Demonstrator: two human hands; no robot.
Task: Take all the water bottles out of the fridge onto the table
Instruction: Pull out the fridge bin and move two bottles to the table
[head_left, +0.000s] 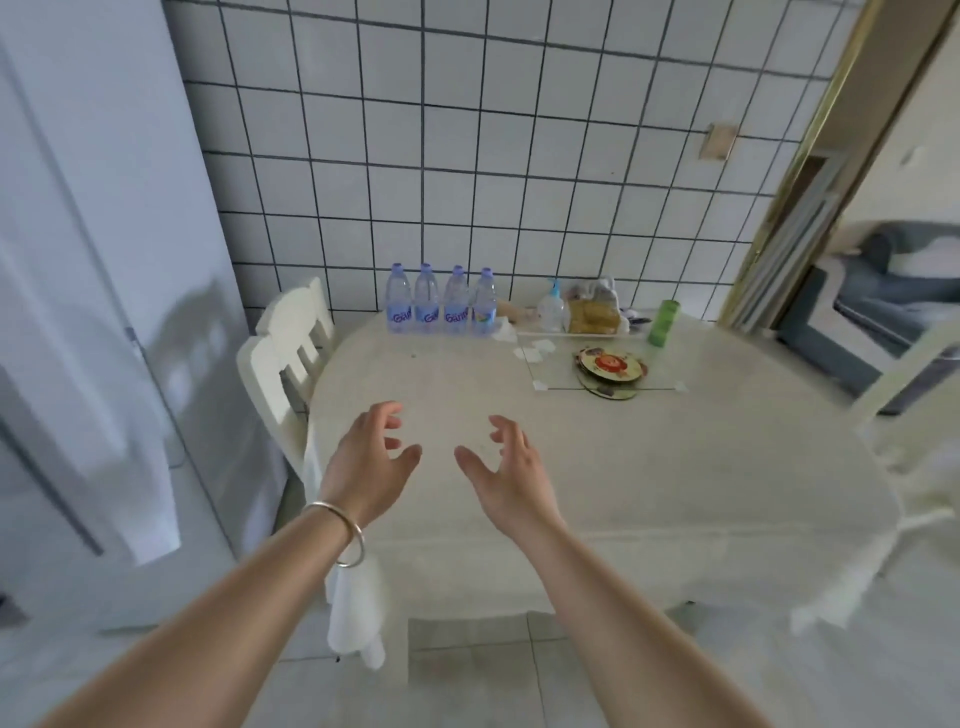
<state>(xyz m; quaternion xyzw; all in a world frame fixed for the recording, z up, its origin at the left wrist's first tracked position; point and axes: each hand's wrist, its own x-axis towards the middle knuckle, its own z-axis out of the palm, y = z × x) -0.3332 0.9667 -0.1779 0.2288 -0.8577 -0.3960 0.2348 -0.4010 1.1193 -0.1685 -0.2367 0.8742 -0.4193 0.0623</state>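
The fridge (78, 312) fills the left edge, blurred and cut off by the frame, its door shut so nothing inside can be seen. Just right of it a pale chair (291, 353) is pushed against the table (675, 493), its lower half hidden behind the cloth-covered tabletop. The left hand (371, 457), with a metal bangle (343, 535) at the wrist, hovers over the near part of the table, fingers (389, 410) spread wide and curled, holding nothing. Well beyond those fingertips, at the table's far edge against the tiled wall (467, 130), four water bottles (441, 301) stand upright in a tight row, side by side; their labels are too blurred to read fully. The right hand (506, 470) hovers beside the left, apart from it, palm turned inward, fingers likewise wide and empty. Farther off and to the right of these fingers sit a pump bottle (551, 306), a crumpled bag (597, 309) whose contents are hard to make out, a green cylinder (663, 322), and a stack of patterned plates (610, 371). At the right edge a doorway (883, 260) opens onto a blurred room.
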